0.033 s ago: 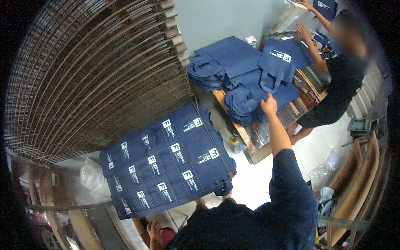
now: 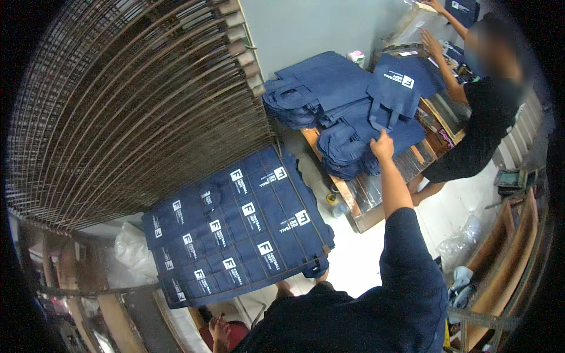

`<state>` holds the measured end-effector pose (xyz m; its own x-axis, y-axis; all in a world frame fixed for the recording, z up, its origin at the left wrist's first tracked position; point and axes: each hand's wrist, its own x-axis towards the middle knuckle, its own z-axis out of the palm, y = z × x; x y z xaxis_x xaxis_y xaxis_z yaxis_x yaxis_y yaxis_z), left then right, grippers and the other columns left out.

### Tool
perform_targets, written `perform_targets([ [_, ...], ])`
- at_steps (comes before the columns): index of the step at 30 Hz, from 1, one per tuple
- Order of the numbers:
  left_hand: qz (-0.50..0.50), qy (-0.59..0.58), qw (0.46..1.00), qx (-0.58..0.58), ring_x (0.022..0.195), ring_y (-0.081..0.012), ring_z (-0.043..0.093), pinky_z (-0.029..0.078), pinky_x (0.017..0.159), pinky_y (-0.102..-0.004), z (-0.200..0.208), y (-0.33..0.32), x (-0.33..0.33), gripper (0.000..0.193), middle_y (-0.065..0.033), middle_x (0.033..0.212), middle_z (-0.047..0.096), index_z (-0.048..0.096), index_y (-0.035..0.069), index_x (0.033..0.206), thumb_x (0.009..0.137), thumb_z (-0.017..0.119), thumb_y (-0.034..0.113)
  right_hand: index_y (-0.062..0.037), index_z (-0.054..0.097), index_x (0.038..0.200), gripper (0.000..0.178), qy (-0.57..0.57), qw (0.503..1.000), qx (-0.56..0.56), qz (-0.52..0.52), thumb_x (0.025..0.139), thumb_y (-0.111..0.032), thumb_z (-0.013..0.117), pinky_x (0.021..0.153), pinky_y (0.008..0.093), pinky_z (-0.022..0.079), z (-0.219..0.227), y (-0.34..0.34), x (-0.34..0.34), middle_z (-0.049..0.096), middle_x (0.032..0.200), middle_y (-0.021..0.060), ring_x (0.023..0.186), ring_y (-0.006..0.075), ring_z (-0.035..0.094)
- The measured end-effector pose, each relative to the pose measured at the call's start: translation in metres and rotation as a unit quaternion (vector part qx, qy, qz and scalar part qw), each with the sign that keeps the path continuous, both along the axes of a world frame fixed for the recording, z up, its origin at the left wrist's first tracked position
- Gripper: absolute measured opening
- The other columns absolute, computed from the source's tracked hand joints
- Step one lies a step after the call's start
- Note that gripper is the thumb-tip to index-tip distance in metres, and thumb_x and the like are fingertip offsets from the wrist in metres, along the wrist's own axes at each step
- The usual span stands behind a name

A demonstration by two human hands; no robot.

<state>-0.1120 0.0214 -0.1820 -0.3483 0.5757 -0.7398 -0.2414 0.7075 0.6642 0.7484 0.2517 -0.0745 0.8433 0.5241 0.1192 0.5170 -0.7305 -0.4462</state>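
My right hand (image 2: pixel 383 145) reaches out to the far right and pinches the handle of a navy fabric tote bag (image 2: pixel 391 88). White print shows on that bag, which lies flat on top of other bags. Beside it are stacks of plain navy tote bags (image 2: pixel 323 79) with their handles toward me. At the lower left, my left hand (image 2: pixel 219 330) is low by my side, its fingers loosely apart and nothing visible in them. In front of me, several printed navy tote bags (image 2: pixel 235 220) lie in rows on a wire rack shelf.
Raised wire rack shelves (image 2: pixel 153 106) tower at the left. The bag stacks rest on a wooden table (image 2: pixel 368 220). Across it a co-worker (image 2: pixel 488 117) handles a framed screen (image 2: pixel 415 26). A dark red stool (image 2: pixel 238 335) stands low by my left hand; bottles (image 2: pixel 336 206) stand near the table.
Very little differs. My left hand is slightly lower, and the upper rack shelves appear shifted slightly. My right hand stays at the bag's handle.
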Motion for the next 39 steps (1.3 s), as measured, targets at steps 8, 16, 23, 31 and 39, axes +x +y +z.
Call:
perform_targets([
  [8,-0.012,0.014,0.994,-0.106,0.059,-0.0165,0.054,0.042,0.047,-0.03,0.034,-0.065,0.023,0.036,-0.0037,0.073,0.054,0.044,0.014,0.107,0.076,0.063,0.014,-0.0132,0.019,0.135,0.082,-0.002,0.991,-0.115,0.068,0.066,-0.022,0.061,0.096,0.0555,0.026,-0.021,0.045,0.066,0.048,0.121,0.0132,0.117,0.0315,0.04],
  [16,-0.267,0.136,0.945,0.128,0.058,-0.0122,0.051,0.041,0.05,-0.0245,0.044,0.097,0.177,0.035,-0.0052,0.077,0.055,0.047,0.001,0.104,0.075,0.064,0.011,-0.0129,0.052,0.111,0.038,-0.074,0.982,0.018,0.174,0.073,-0.01,0.055,0.075,0.0417,0.046,0.041,0.016,0.056,0.059,0.099,0.0164,0.088,0.0351,0.057],
  [23,-0.469,-0.145,0.871,0.021,0.105,-0.0217,0.048,0.04,0.085,-0.0409,0.096,0.216,0.445,0.058,-0.0089,0.113,0.05,0.042,0.011,0.12,0.077,0.058,0.047,-0.0081,0.062,0.094,0.022,-0.043,0.933,0.043,0.355,0.072,-0.008,0.057,0.069,0.0391,0.046,0.221,-0.109,-0.034,0.062,0.086,0.0152,0.076,0.0344,0.058],
  [31,-0.353,-0.441,0.823,-0.067,0.122,-0.0389,0.029,0.024,0.097,-0.0517,0.159,0.255,0.558,0.125,-0.0183,0.139,0.021,0.005,0.009,0.138,0.048,0.027,0.092,-0.0143,0.067,0.087,0.033,-0.079,0.761,-0.056,0.642,0.055,-0.008,0.065,0.045,0.0309,0.028,0.343,-0.227,-0.139,0.04,0.046,-0.0009,0.041,0.0167,0.041],
  [39,-0.633,-0.141,0.761,0.008,0.079,-0.0172,0.053,0.044,0.065,-0.0316,0.068,0.156,0.569,0.033,-0.0086,0.093,0.056,0.06,0.008,0.093,0.061,0.064,0.017,-0.0127,0.067,0.074,0.03,-0.076,0.696,-0.034,0.714,0.045,-0.019,0.065,0.044,0.0315,0.024,0.366,-0.212,-0.202,0.036,0.041,-0.0032,0.035,0.0143,0.036],
])
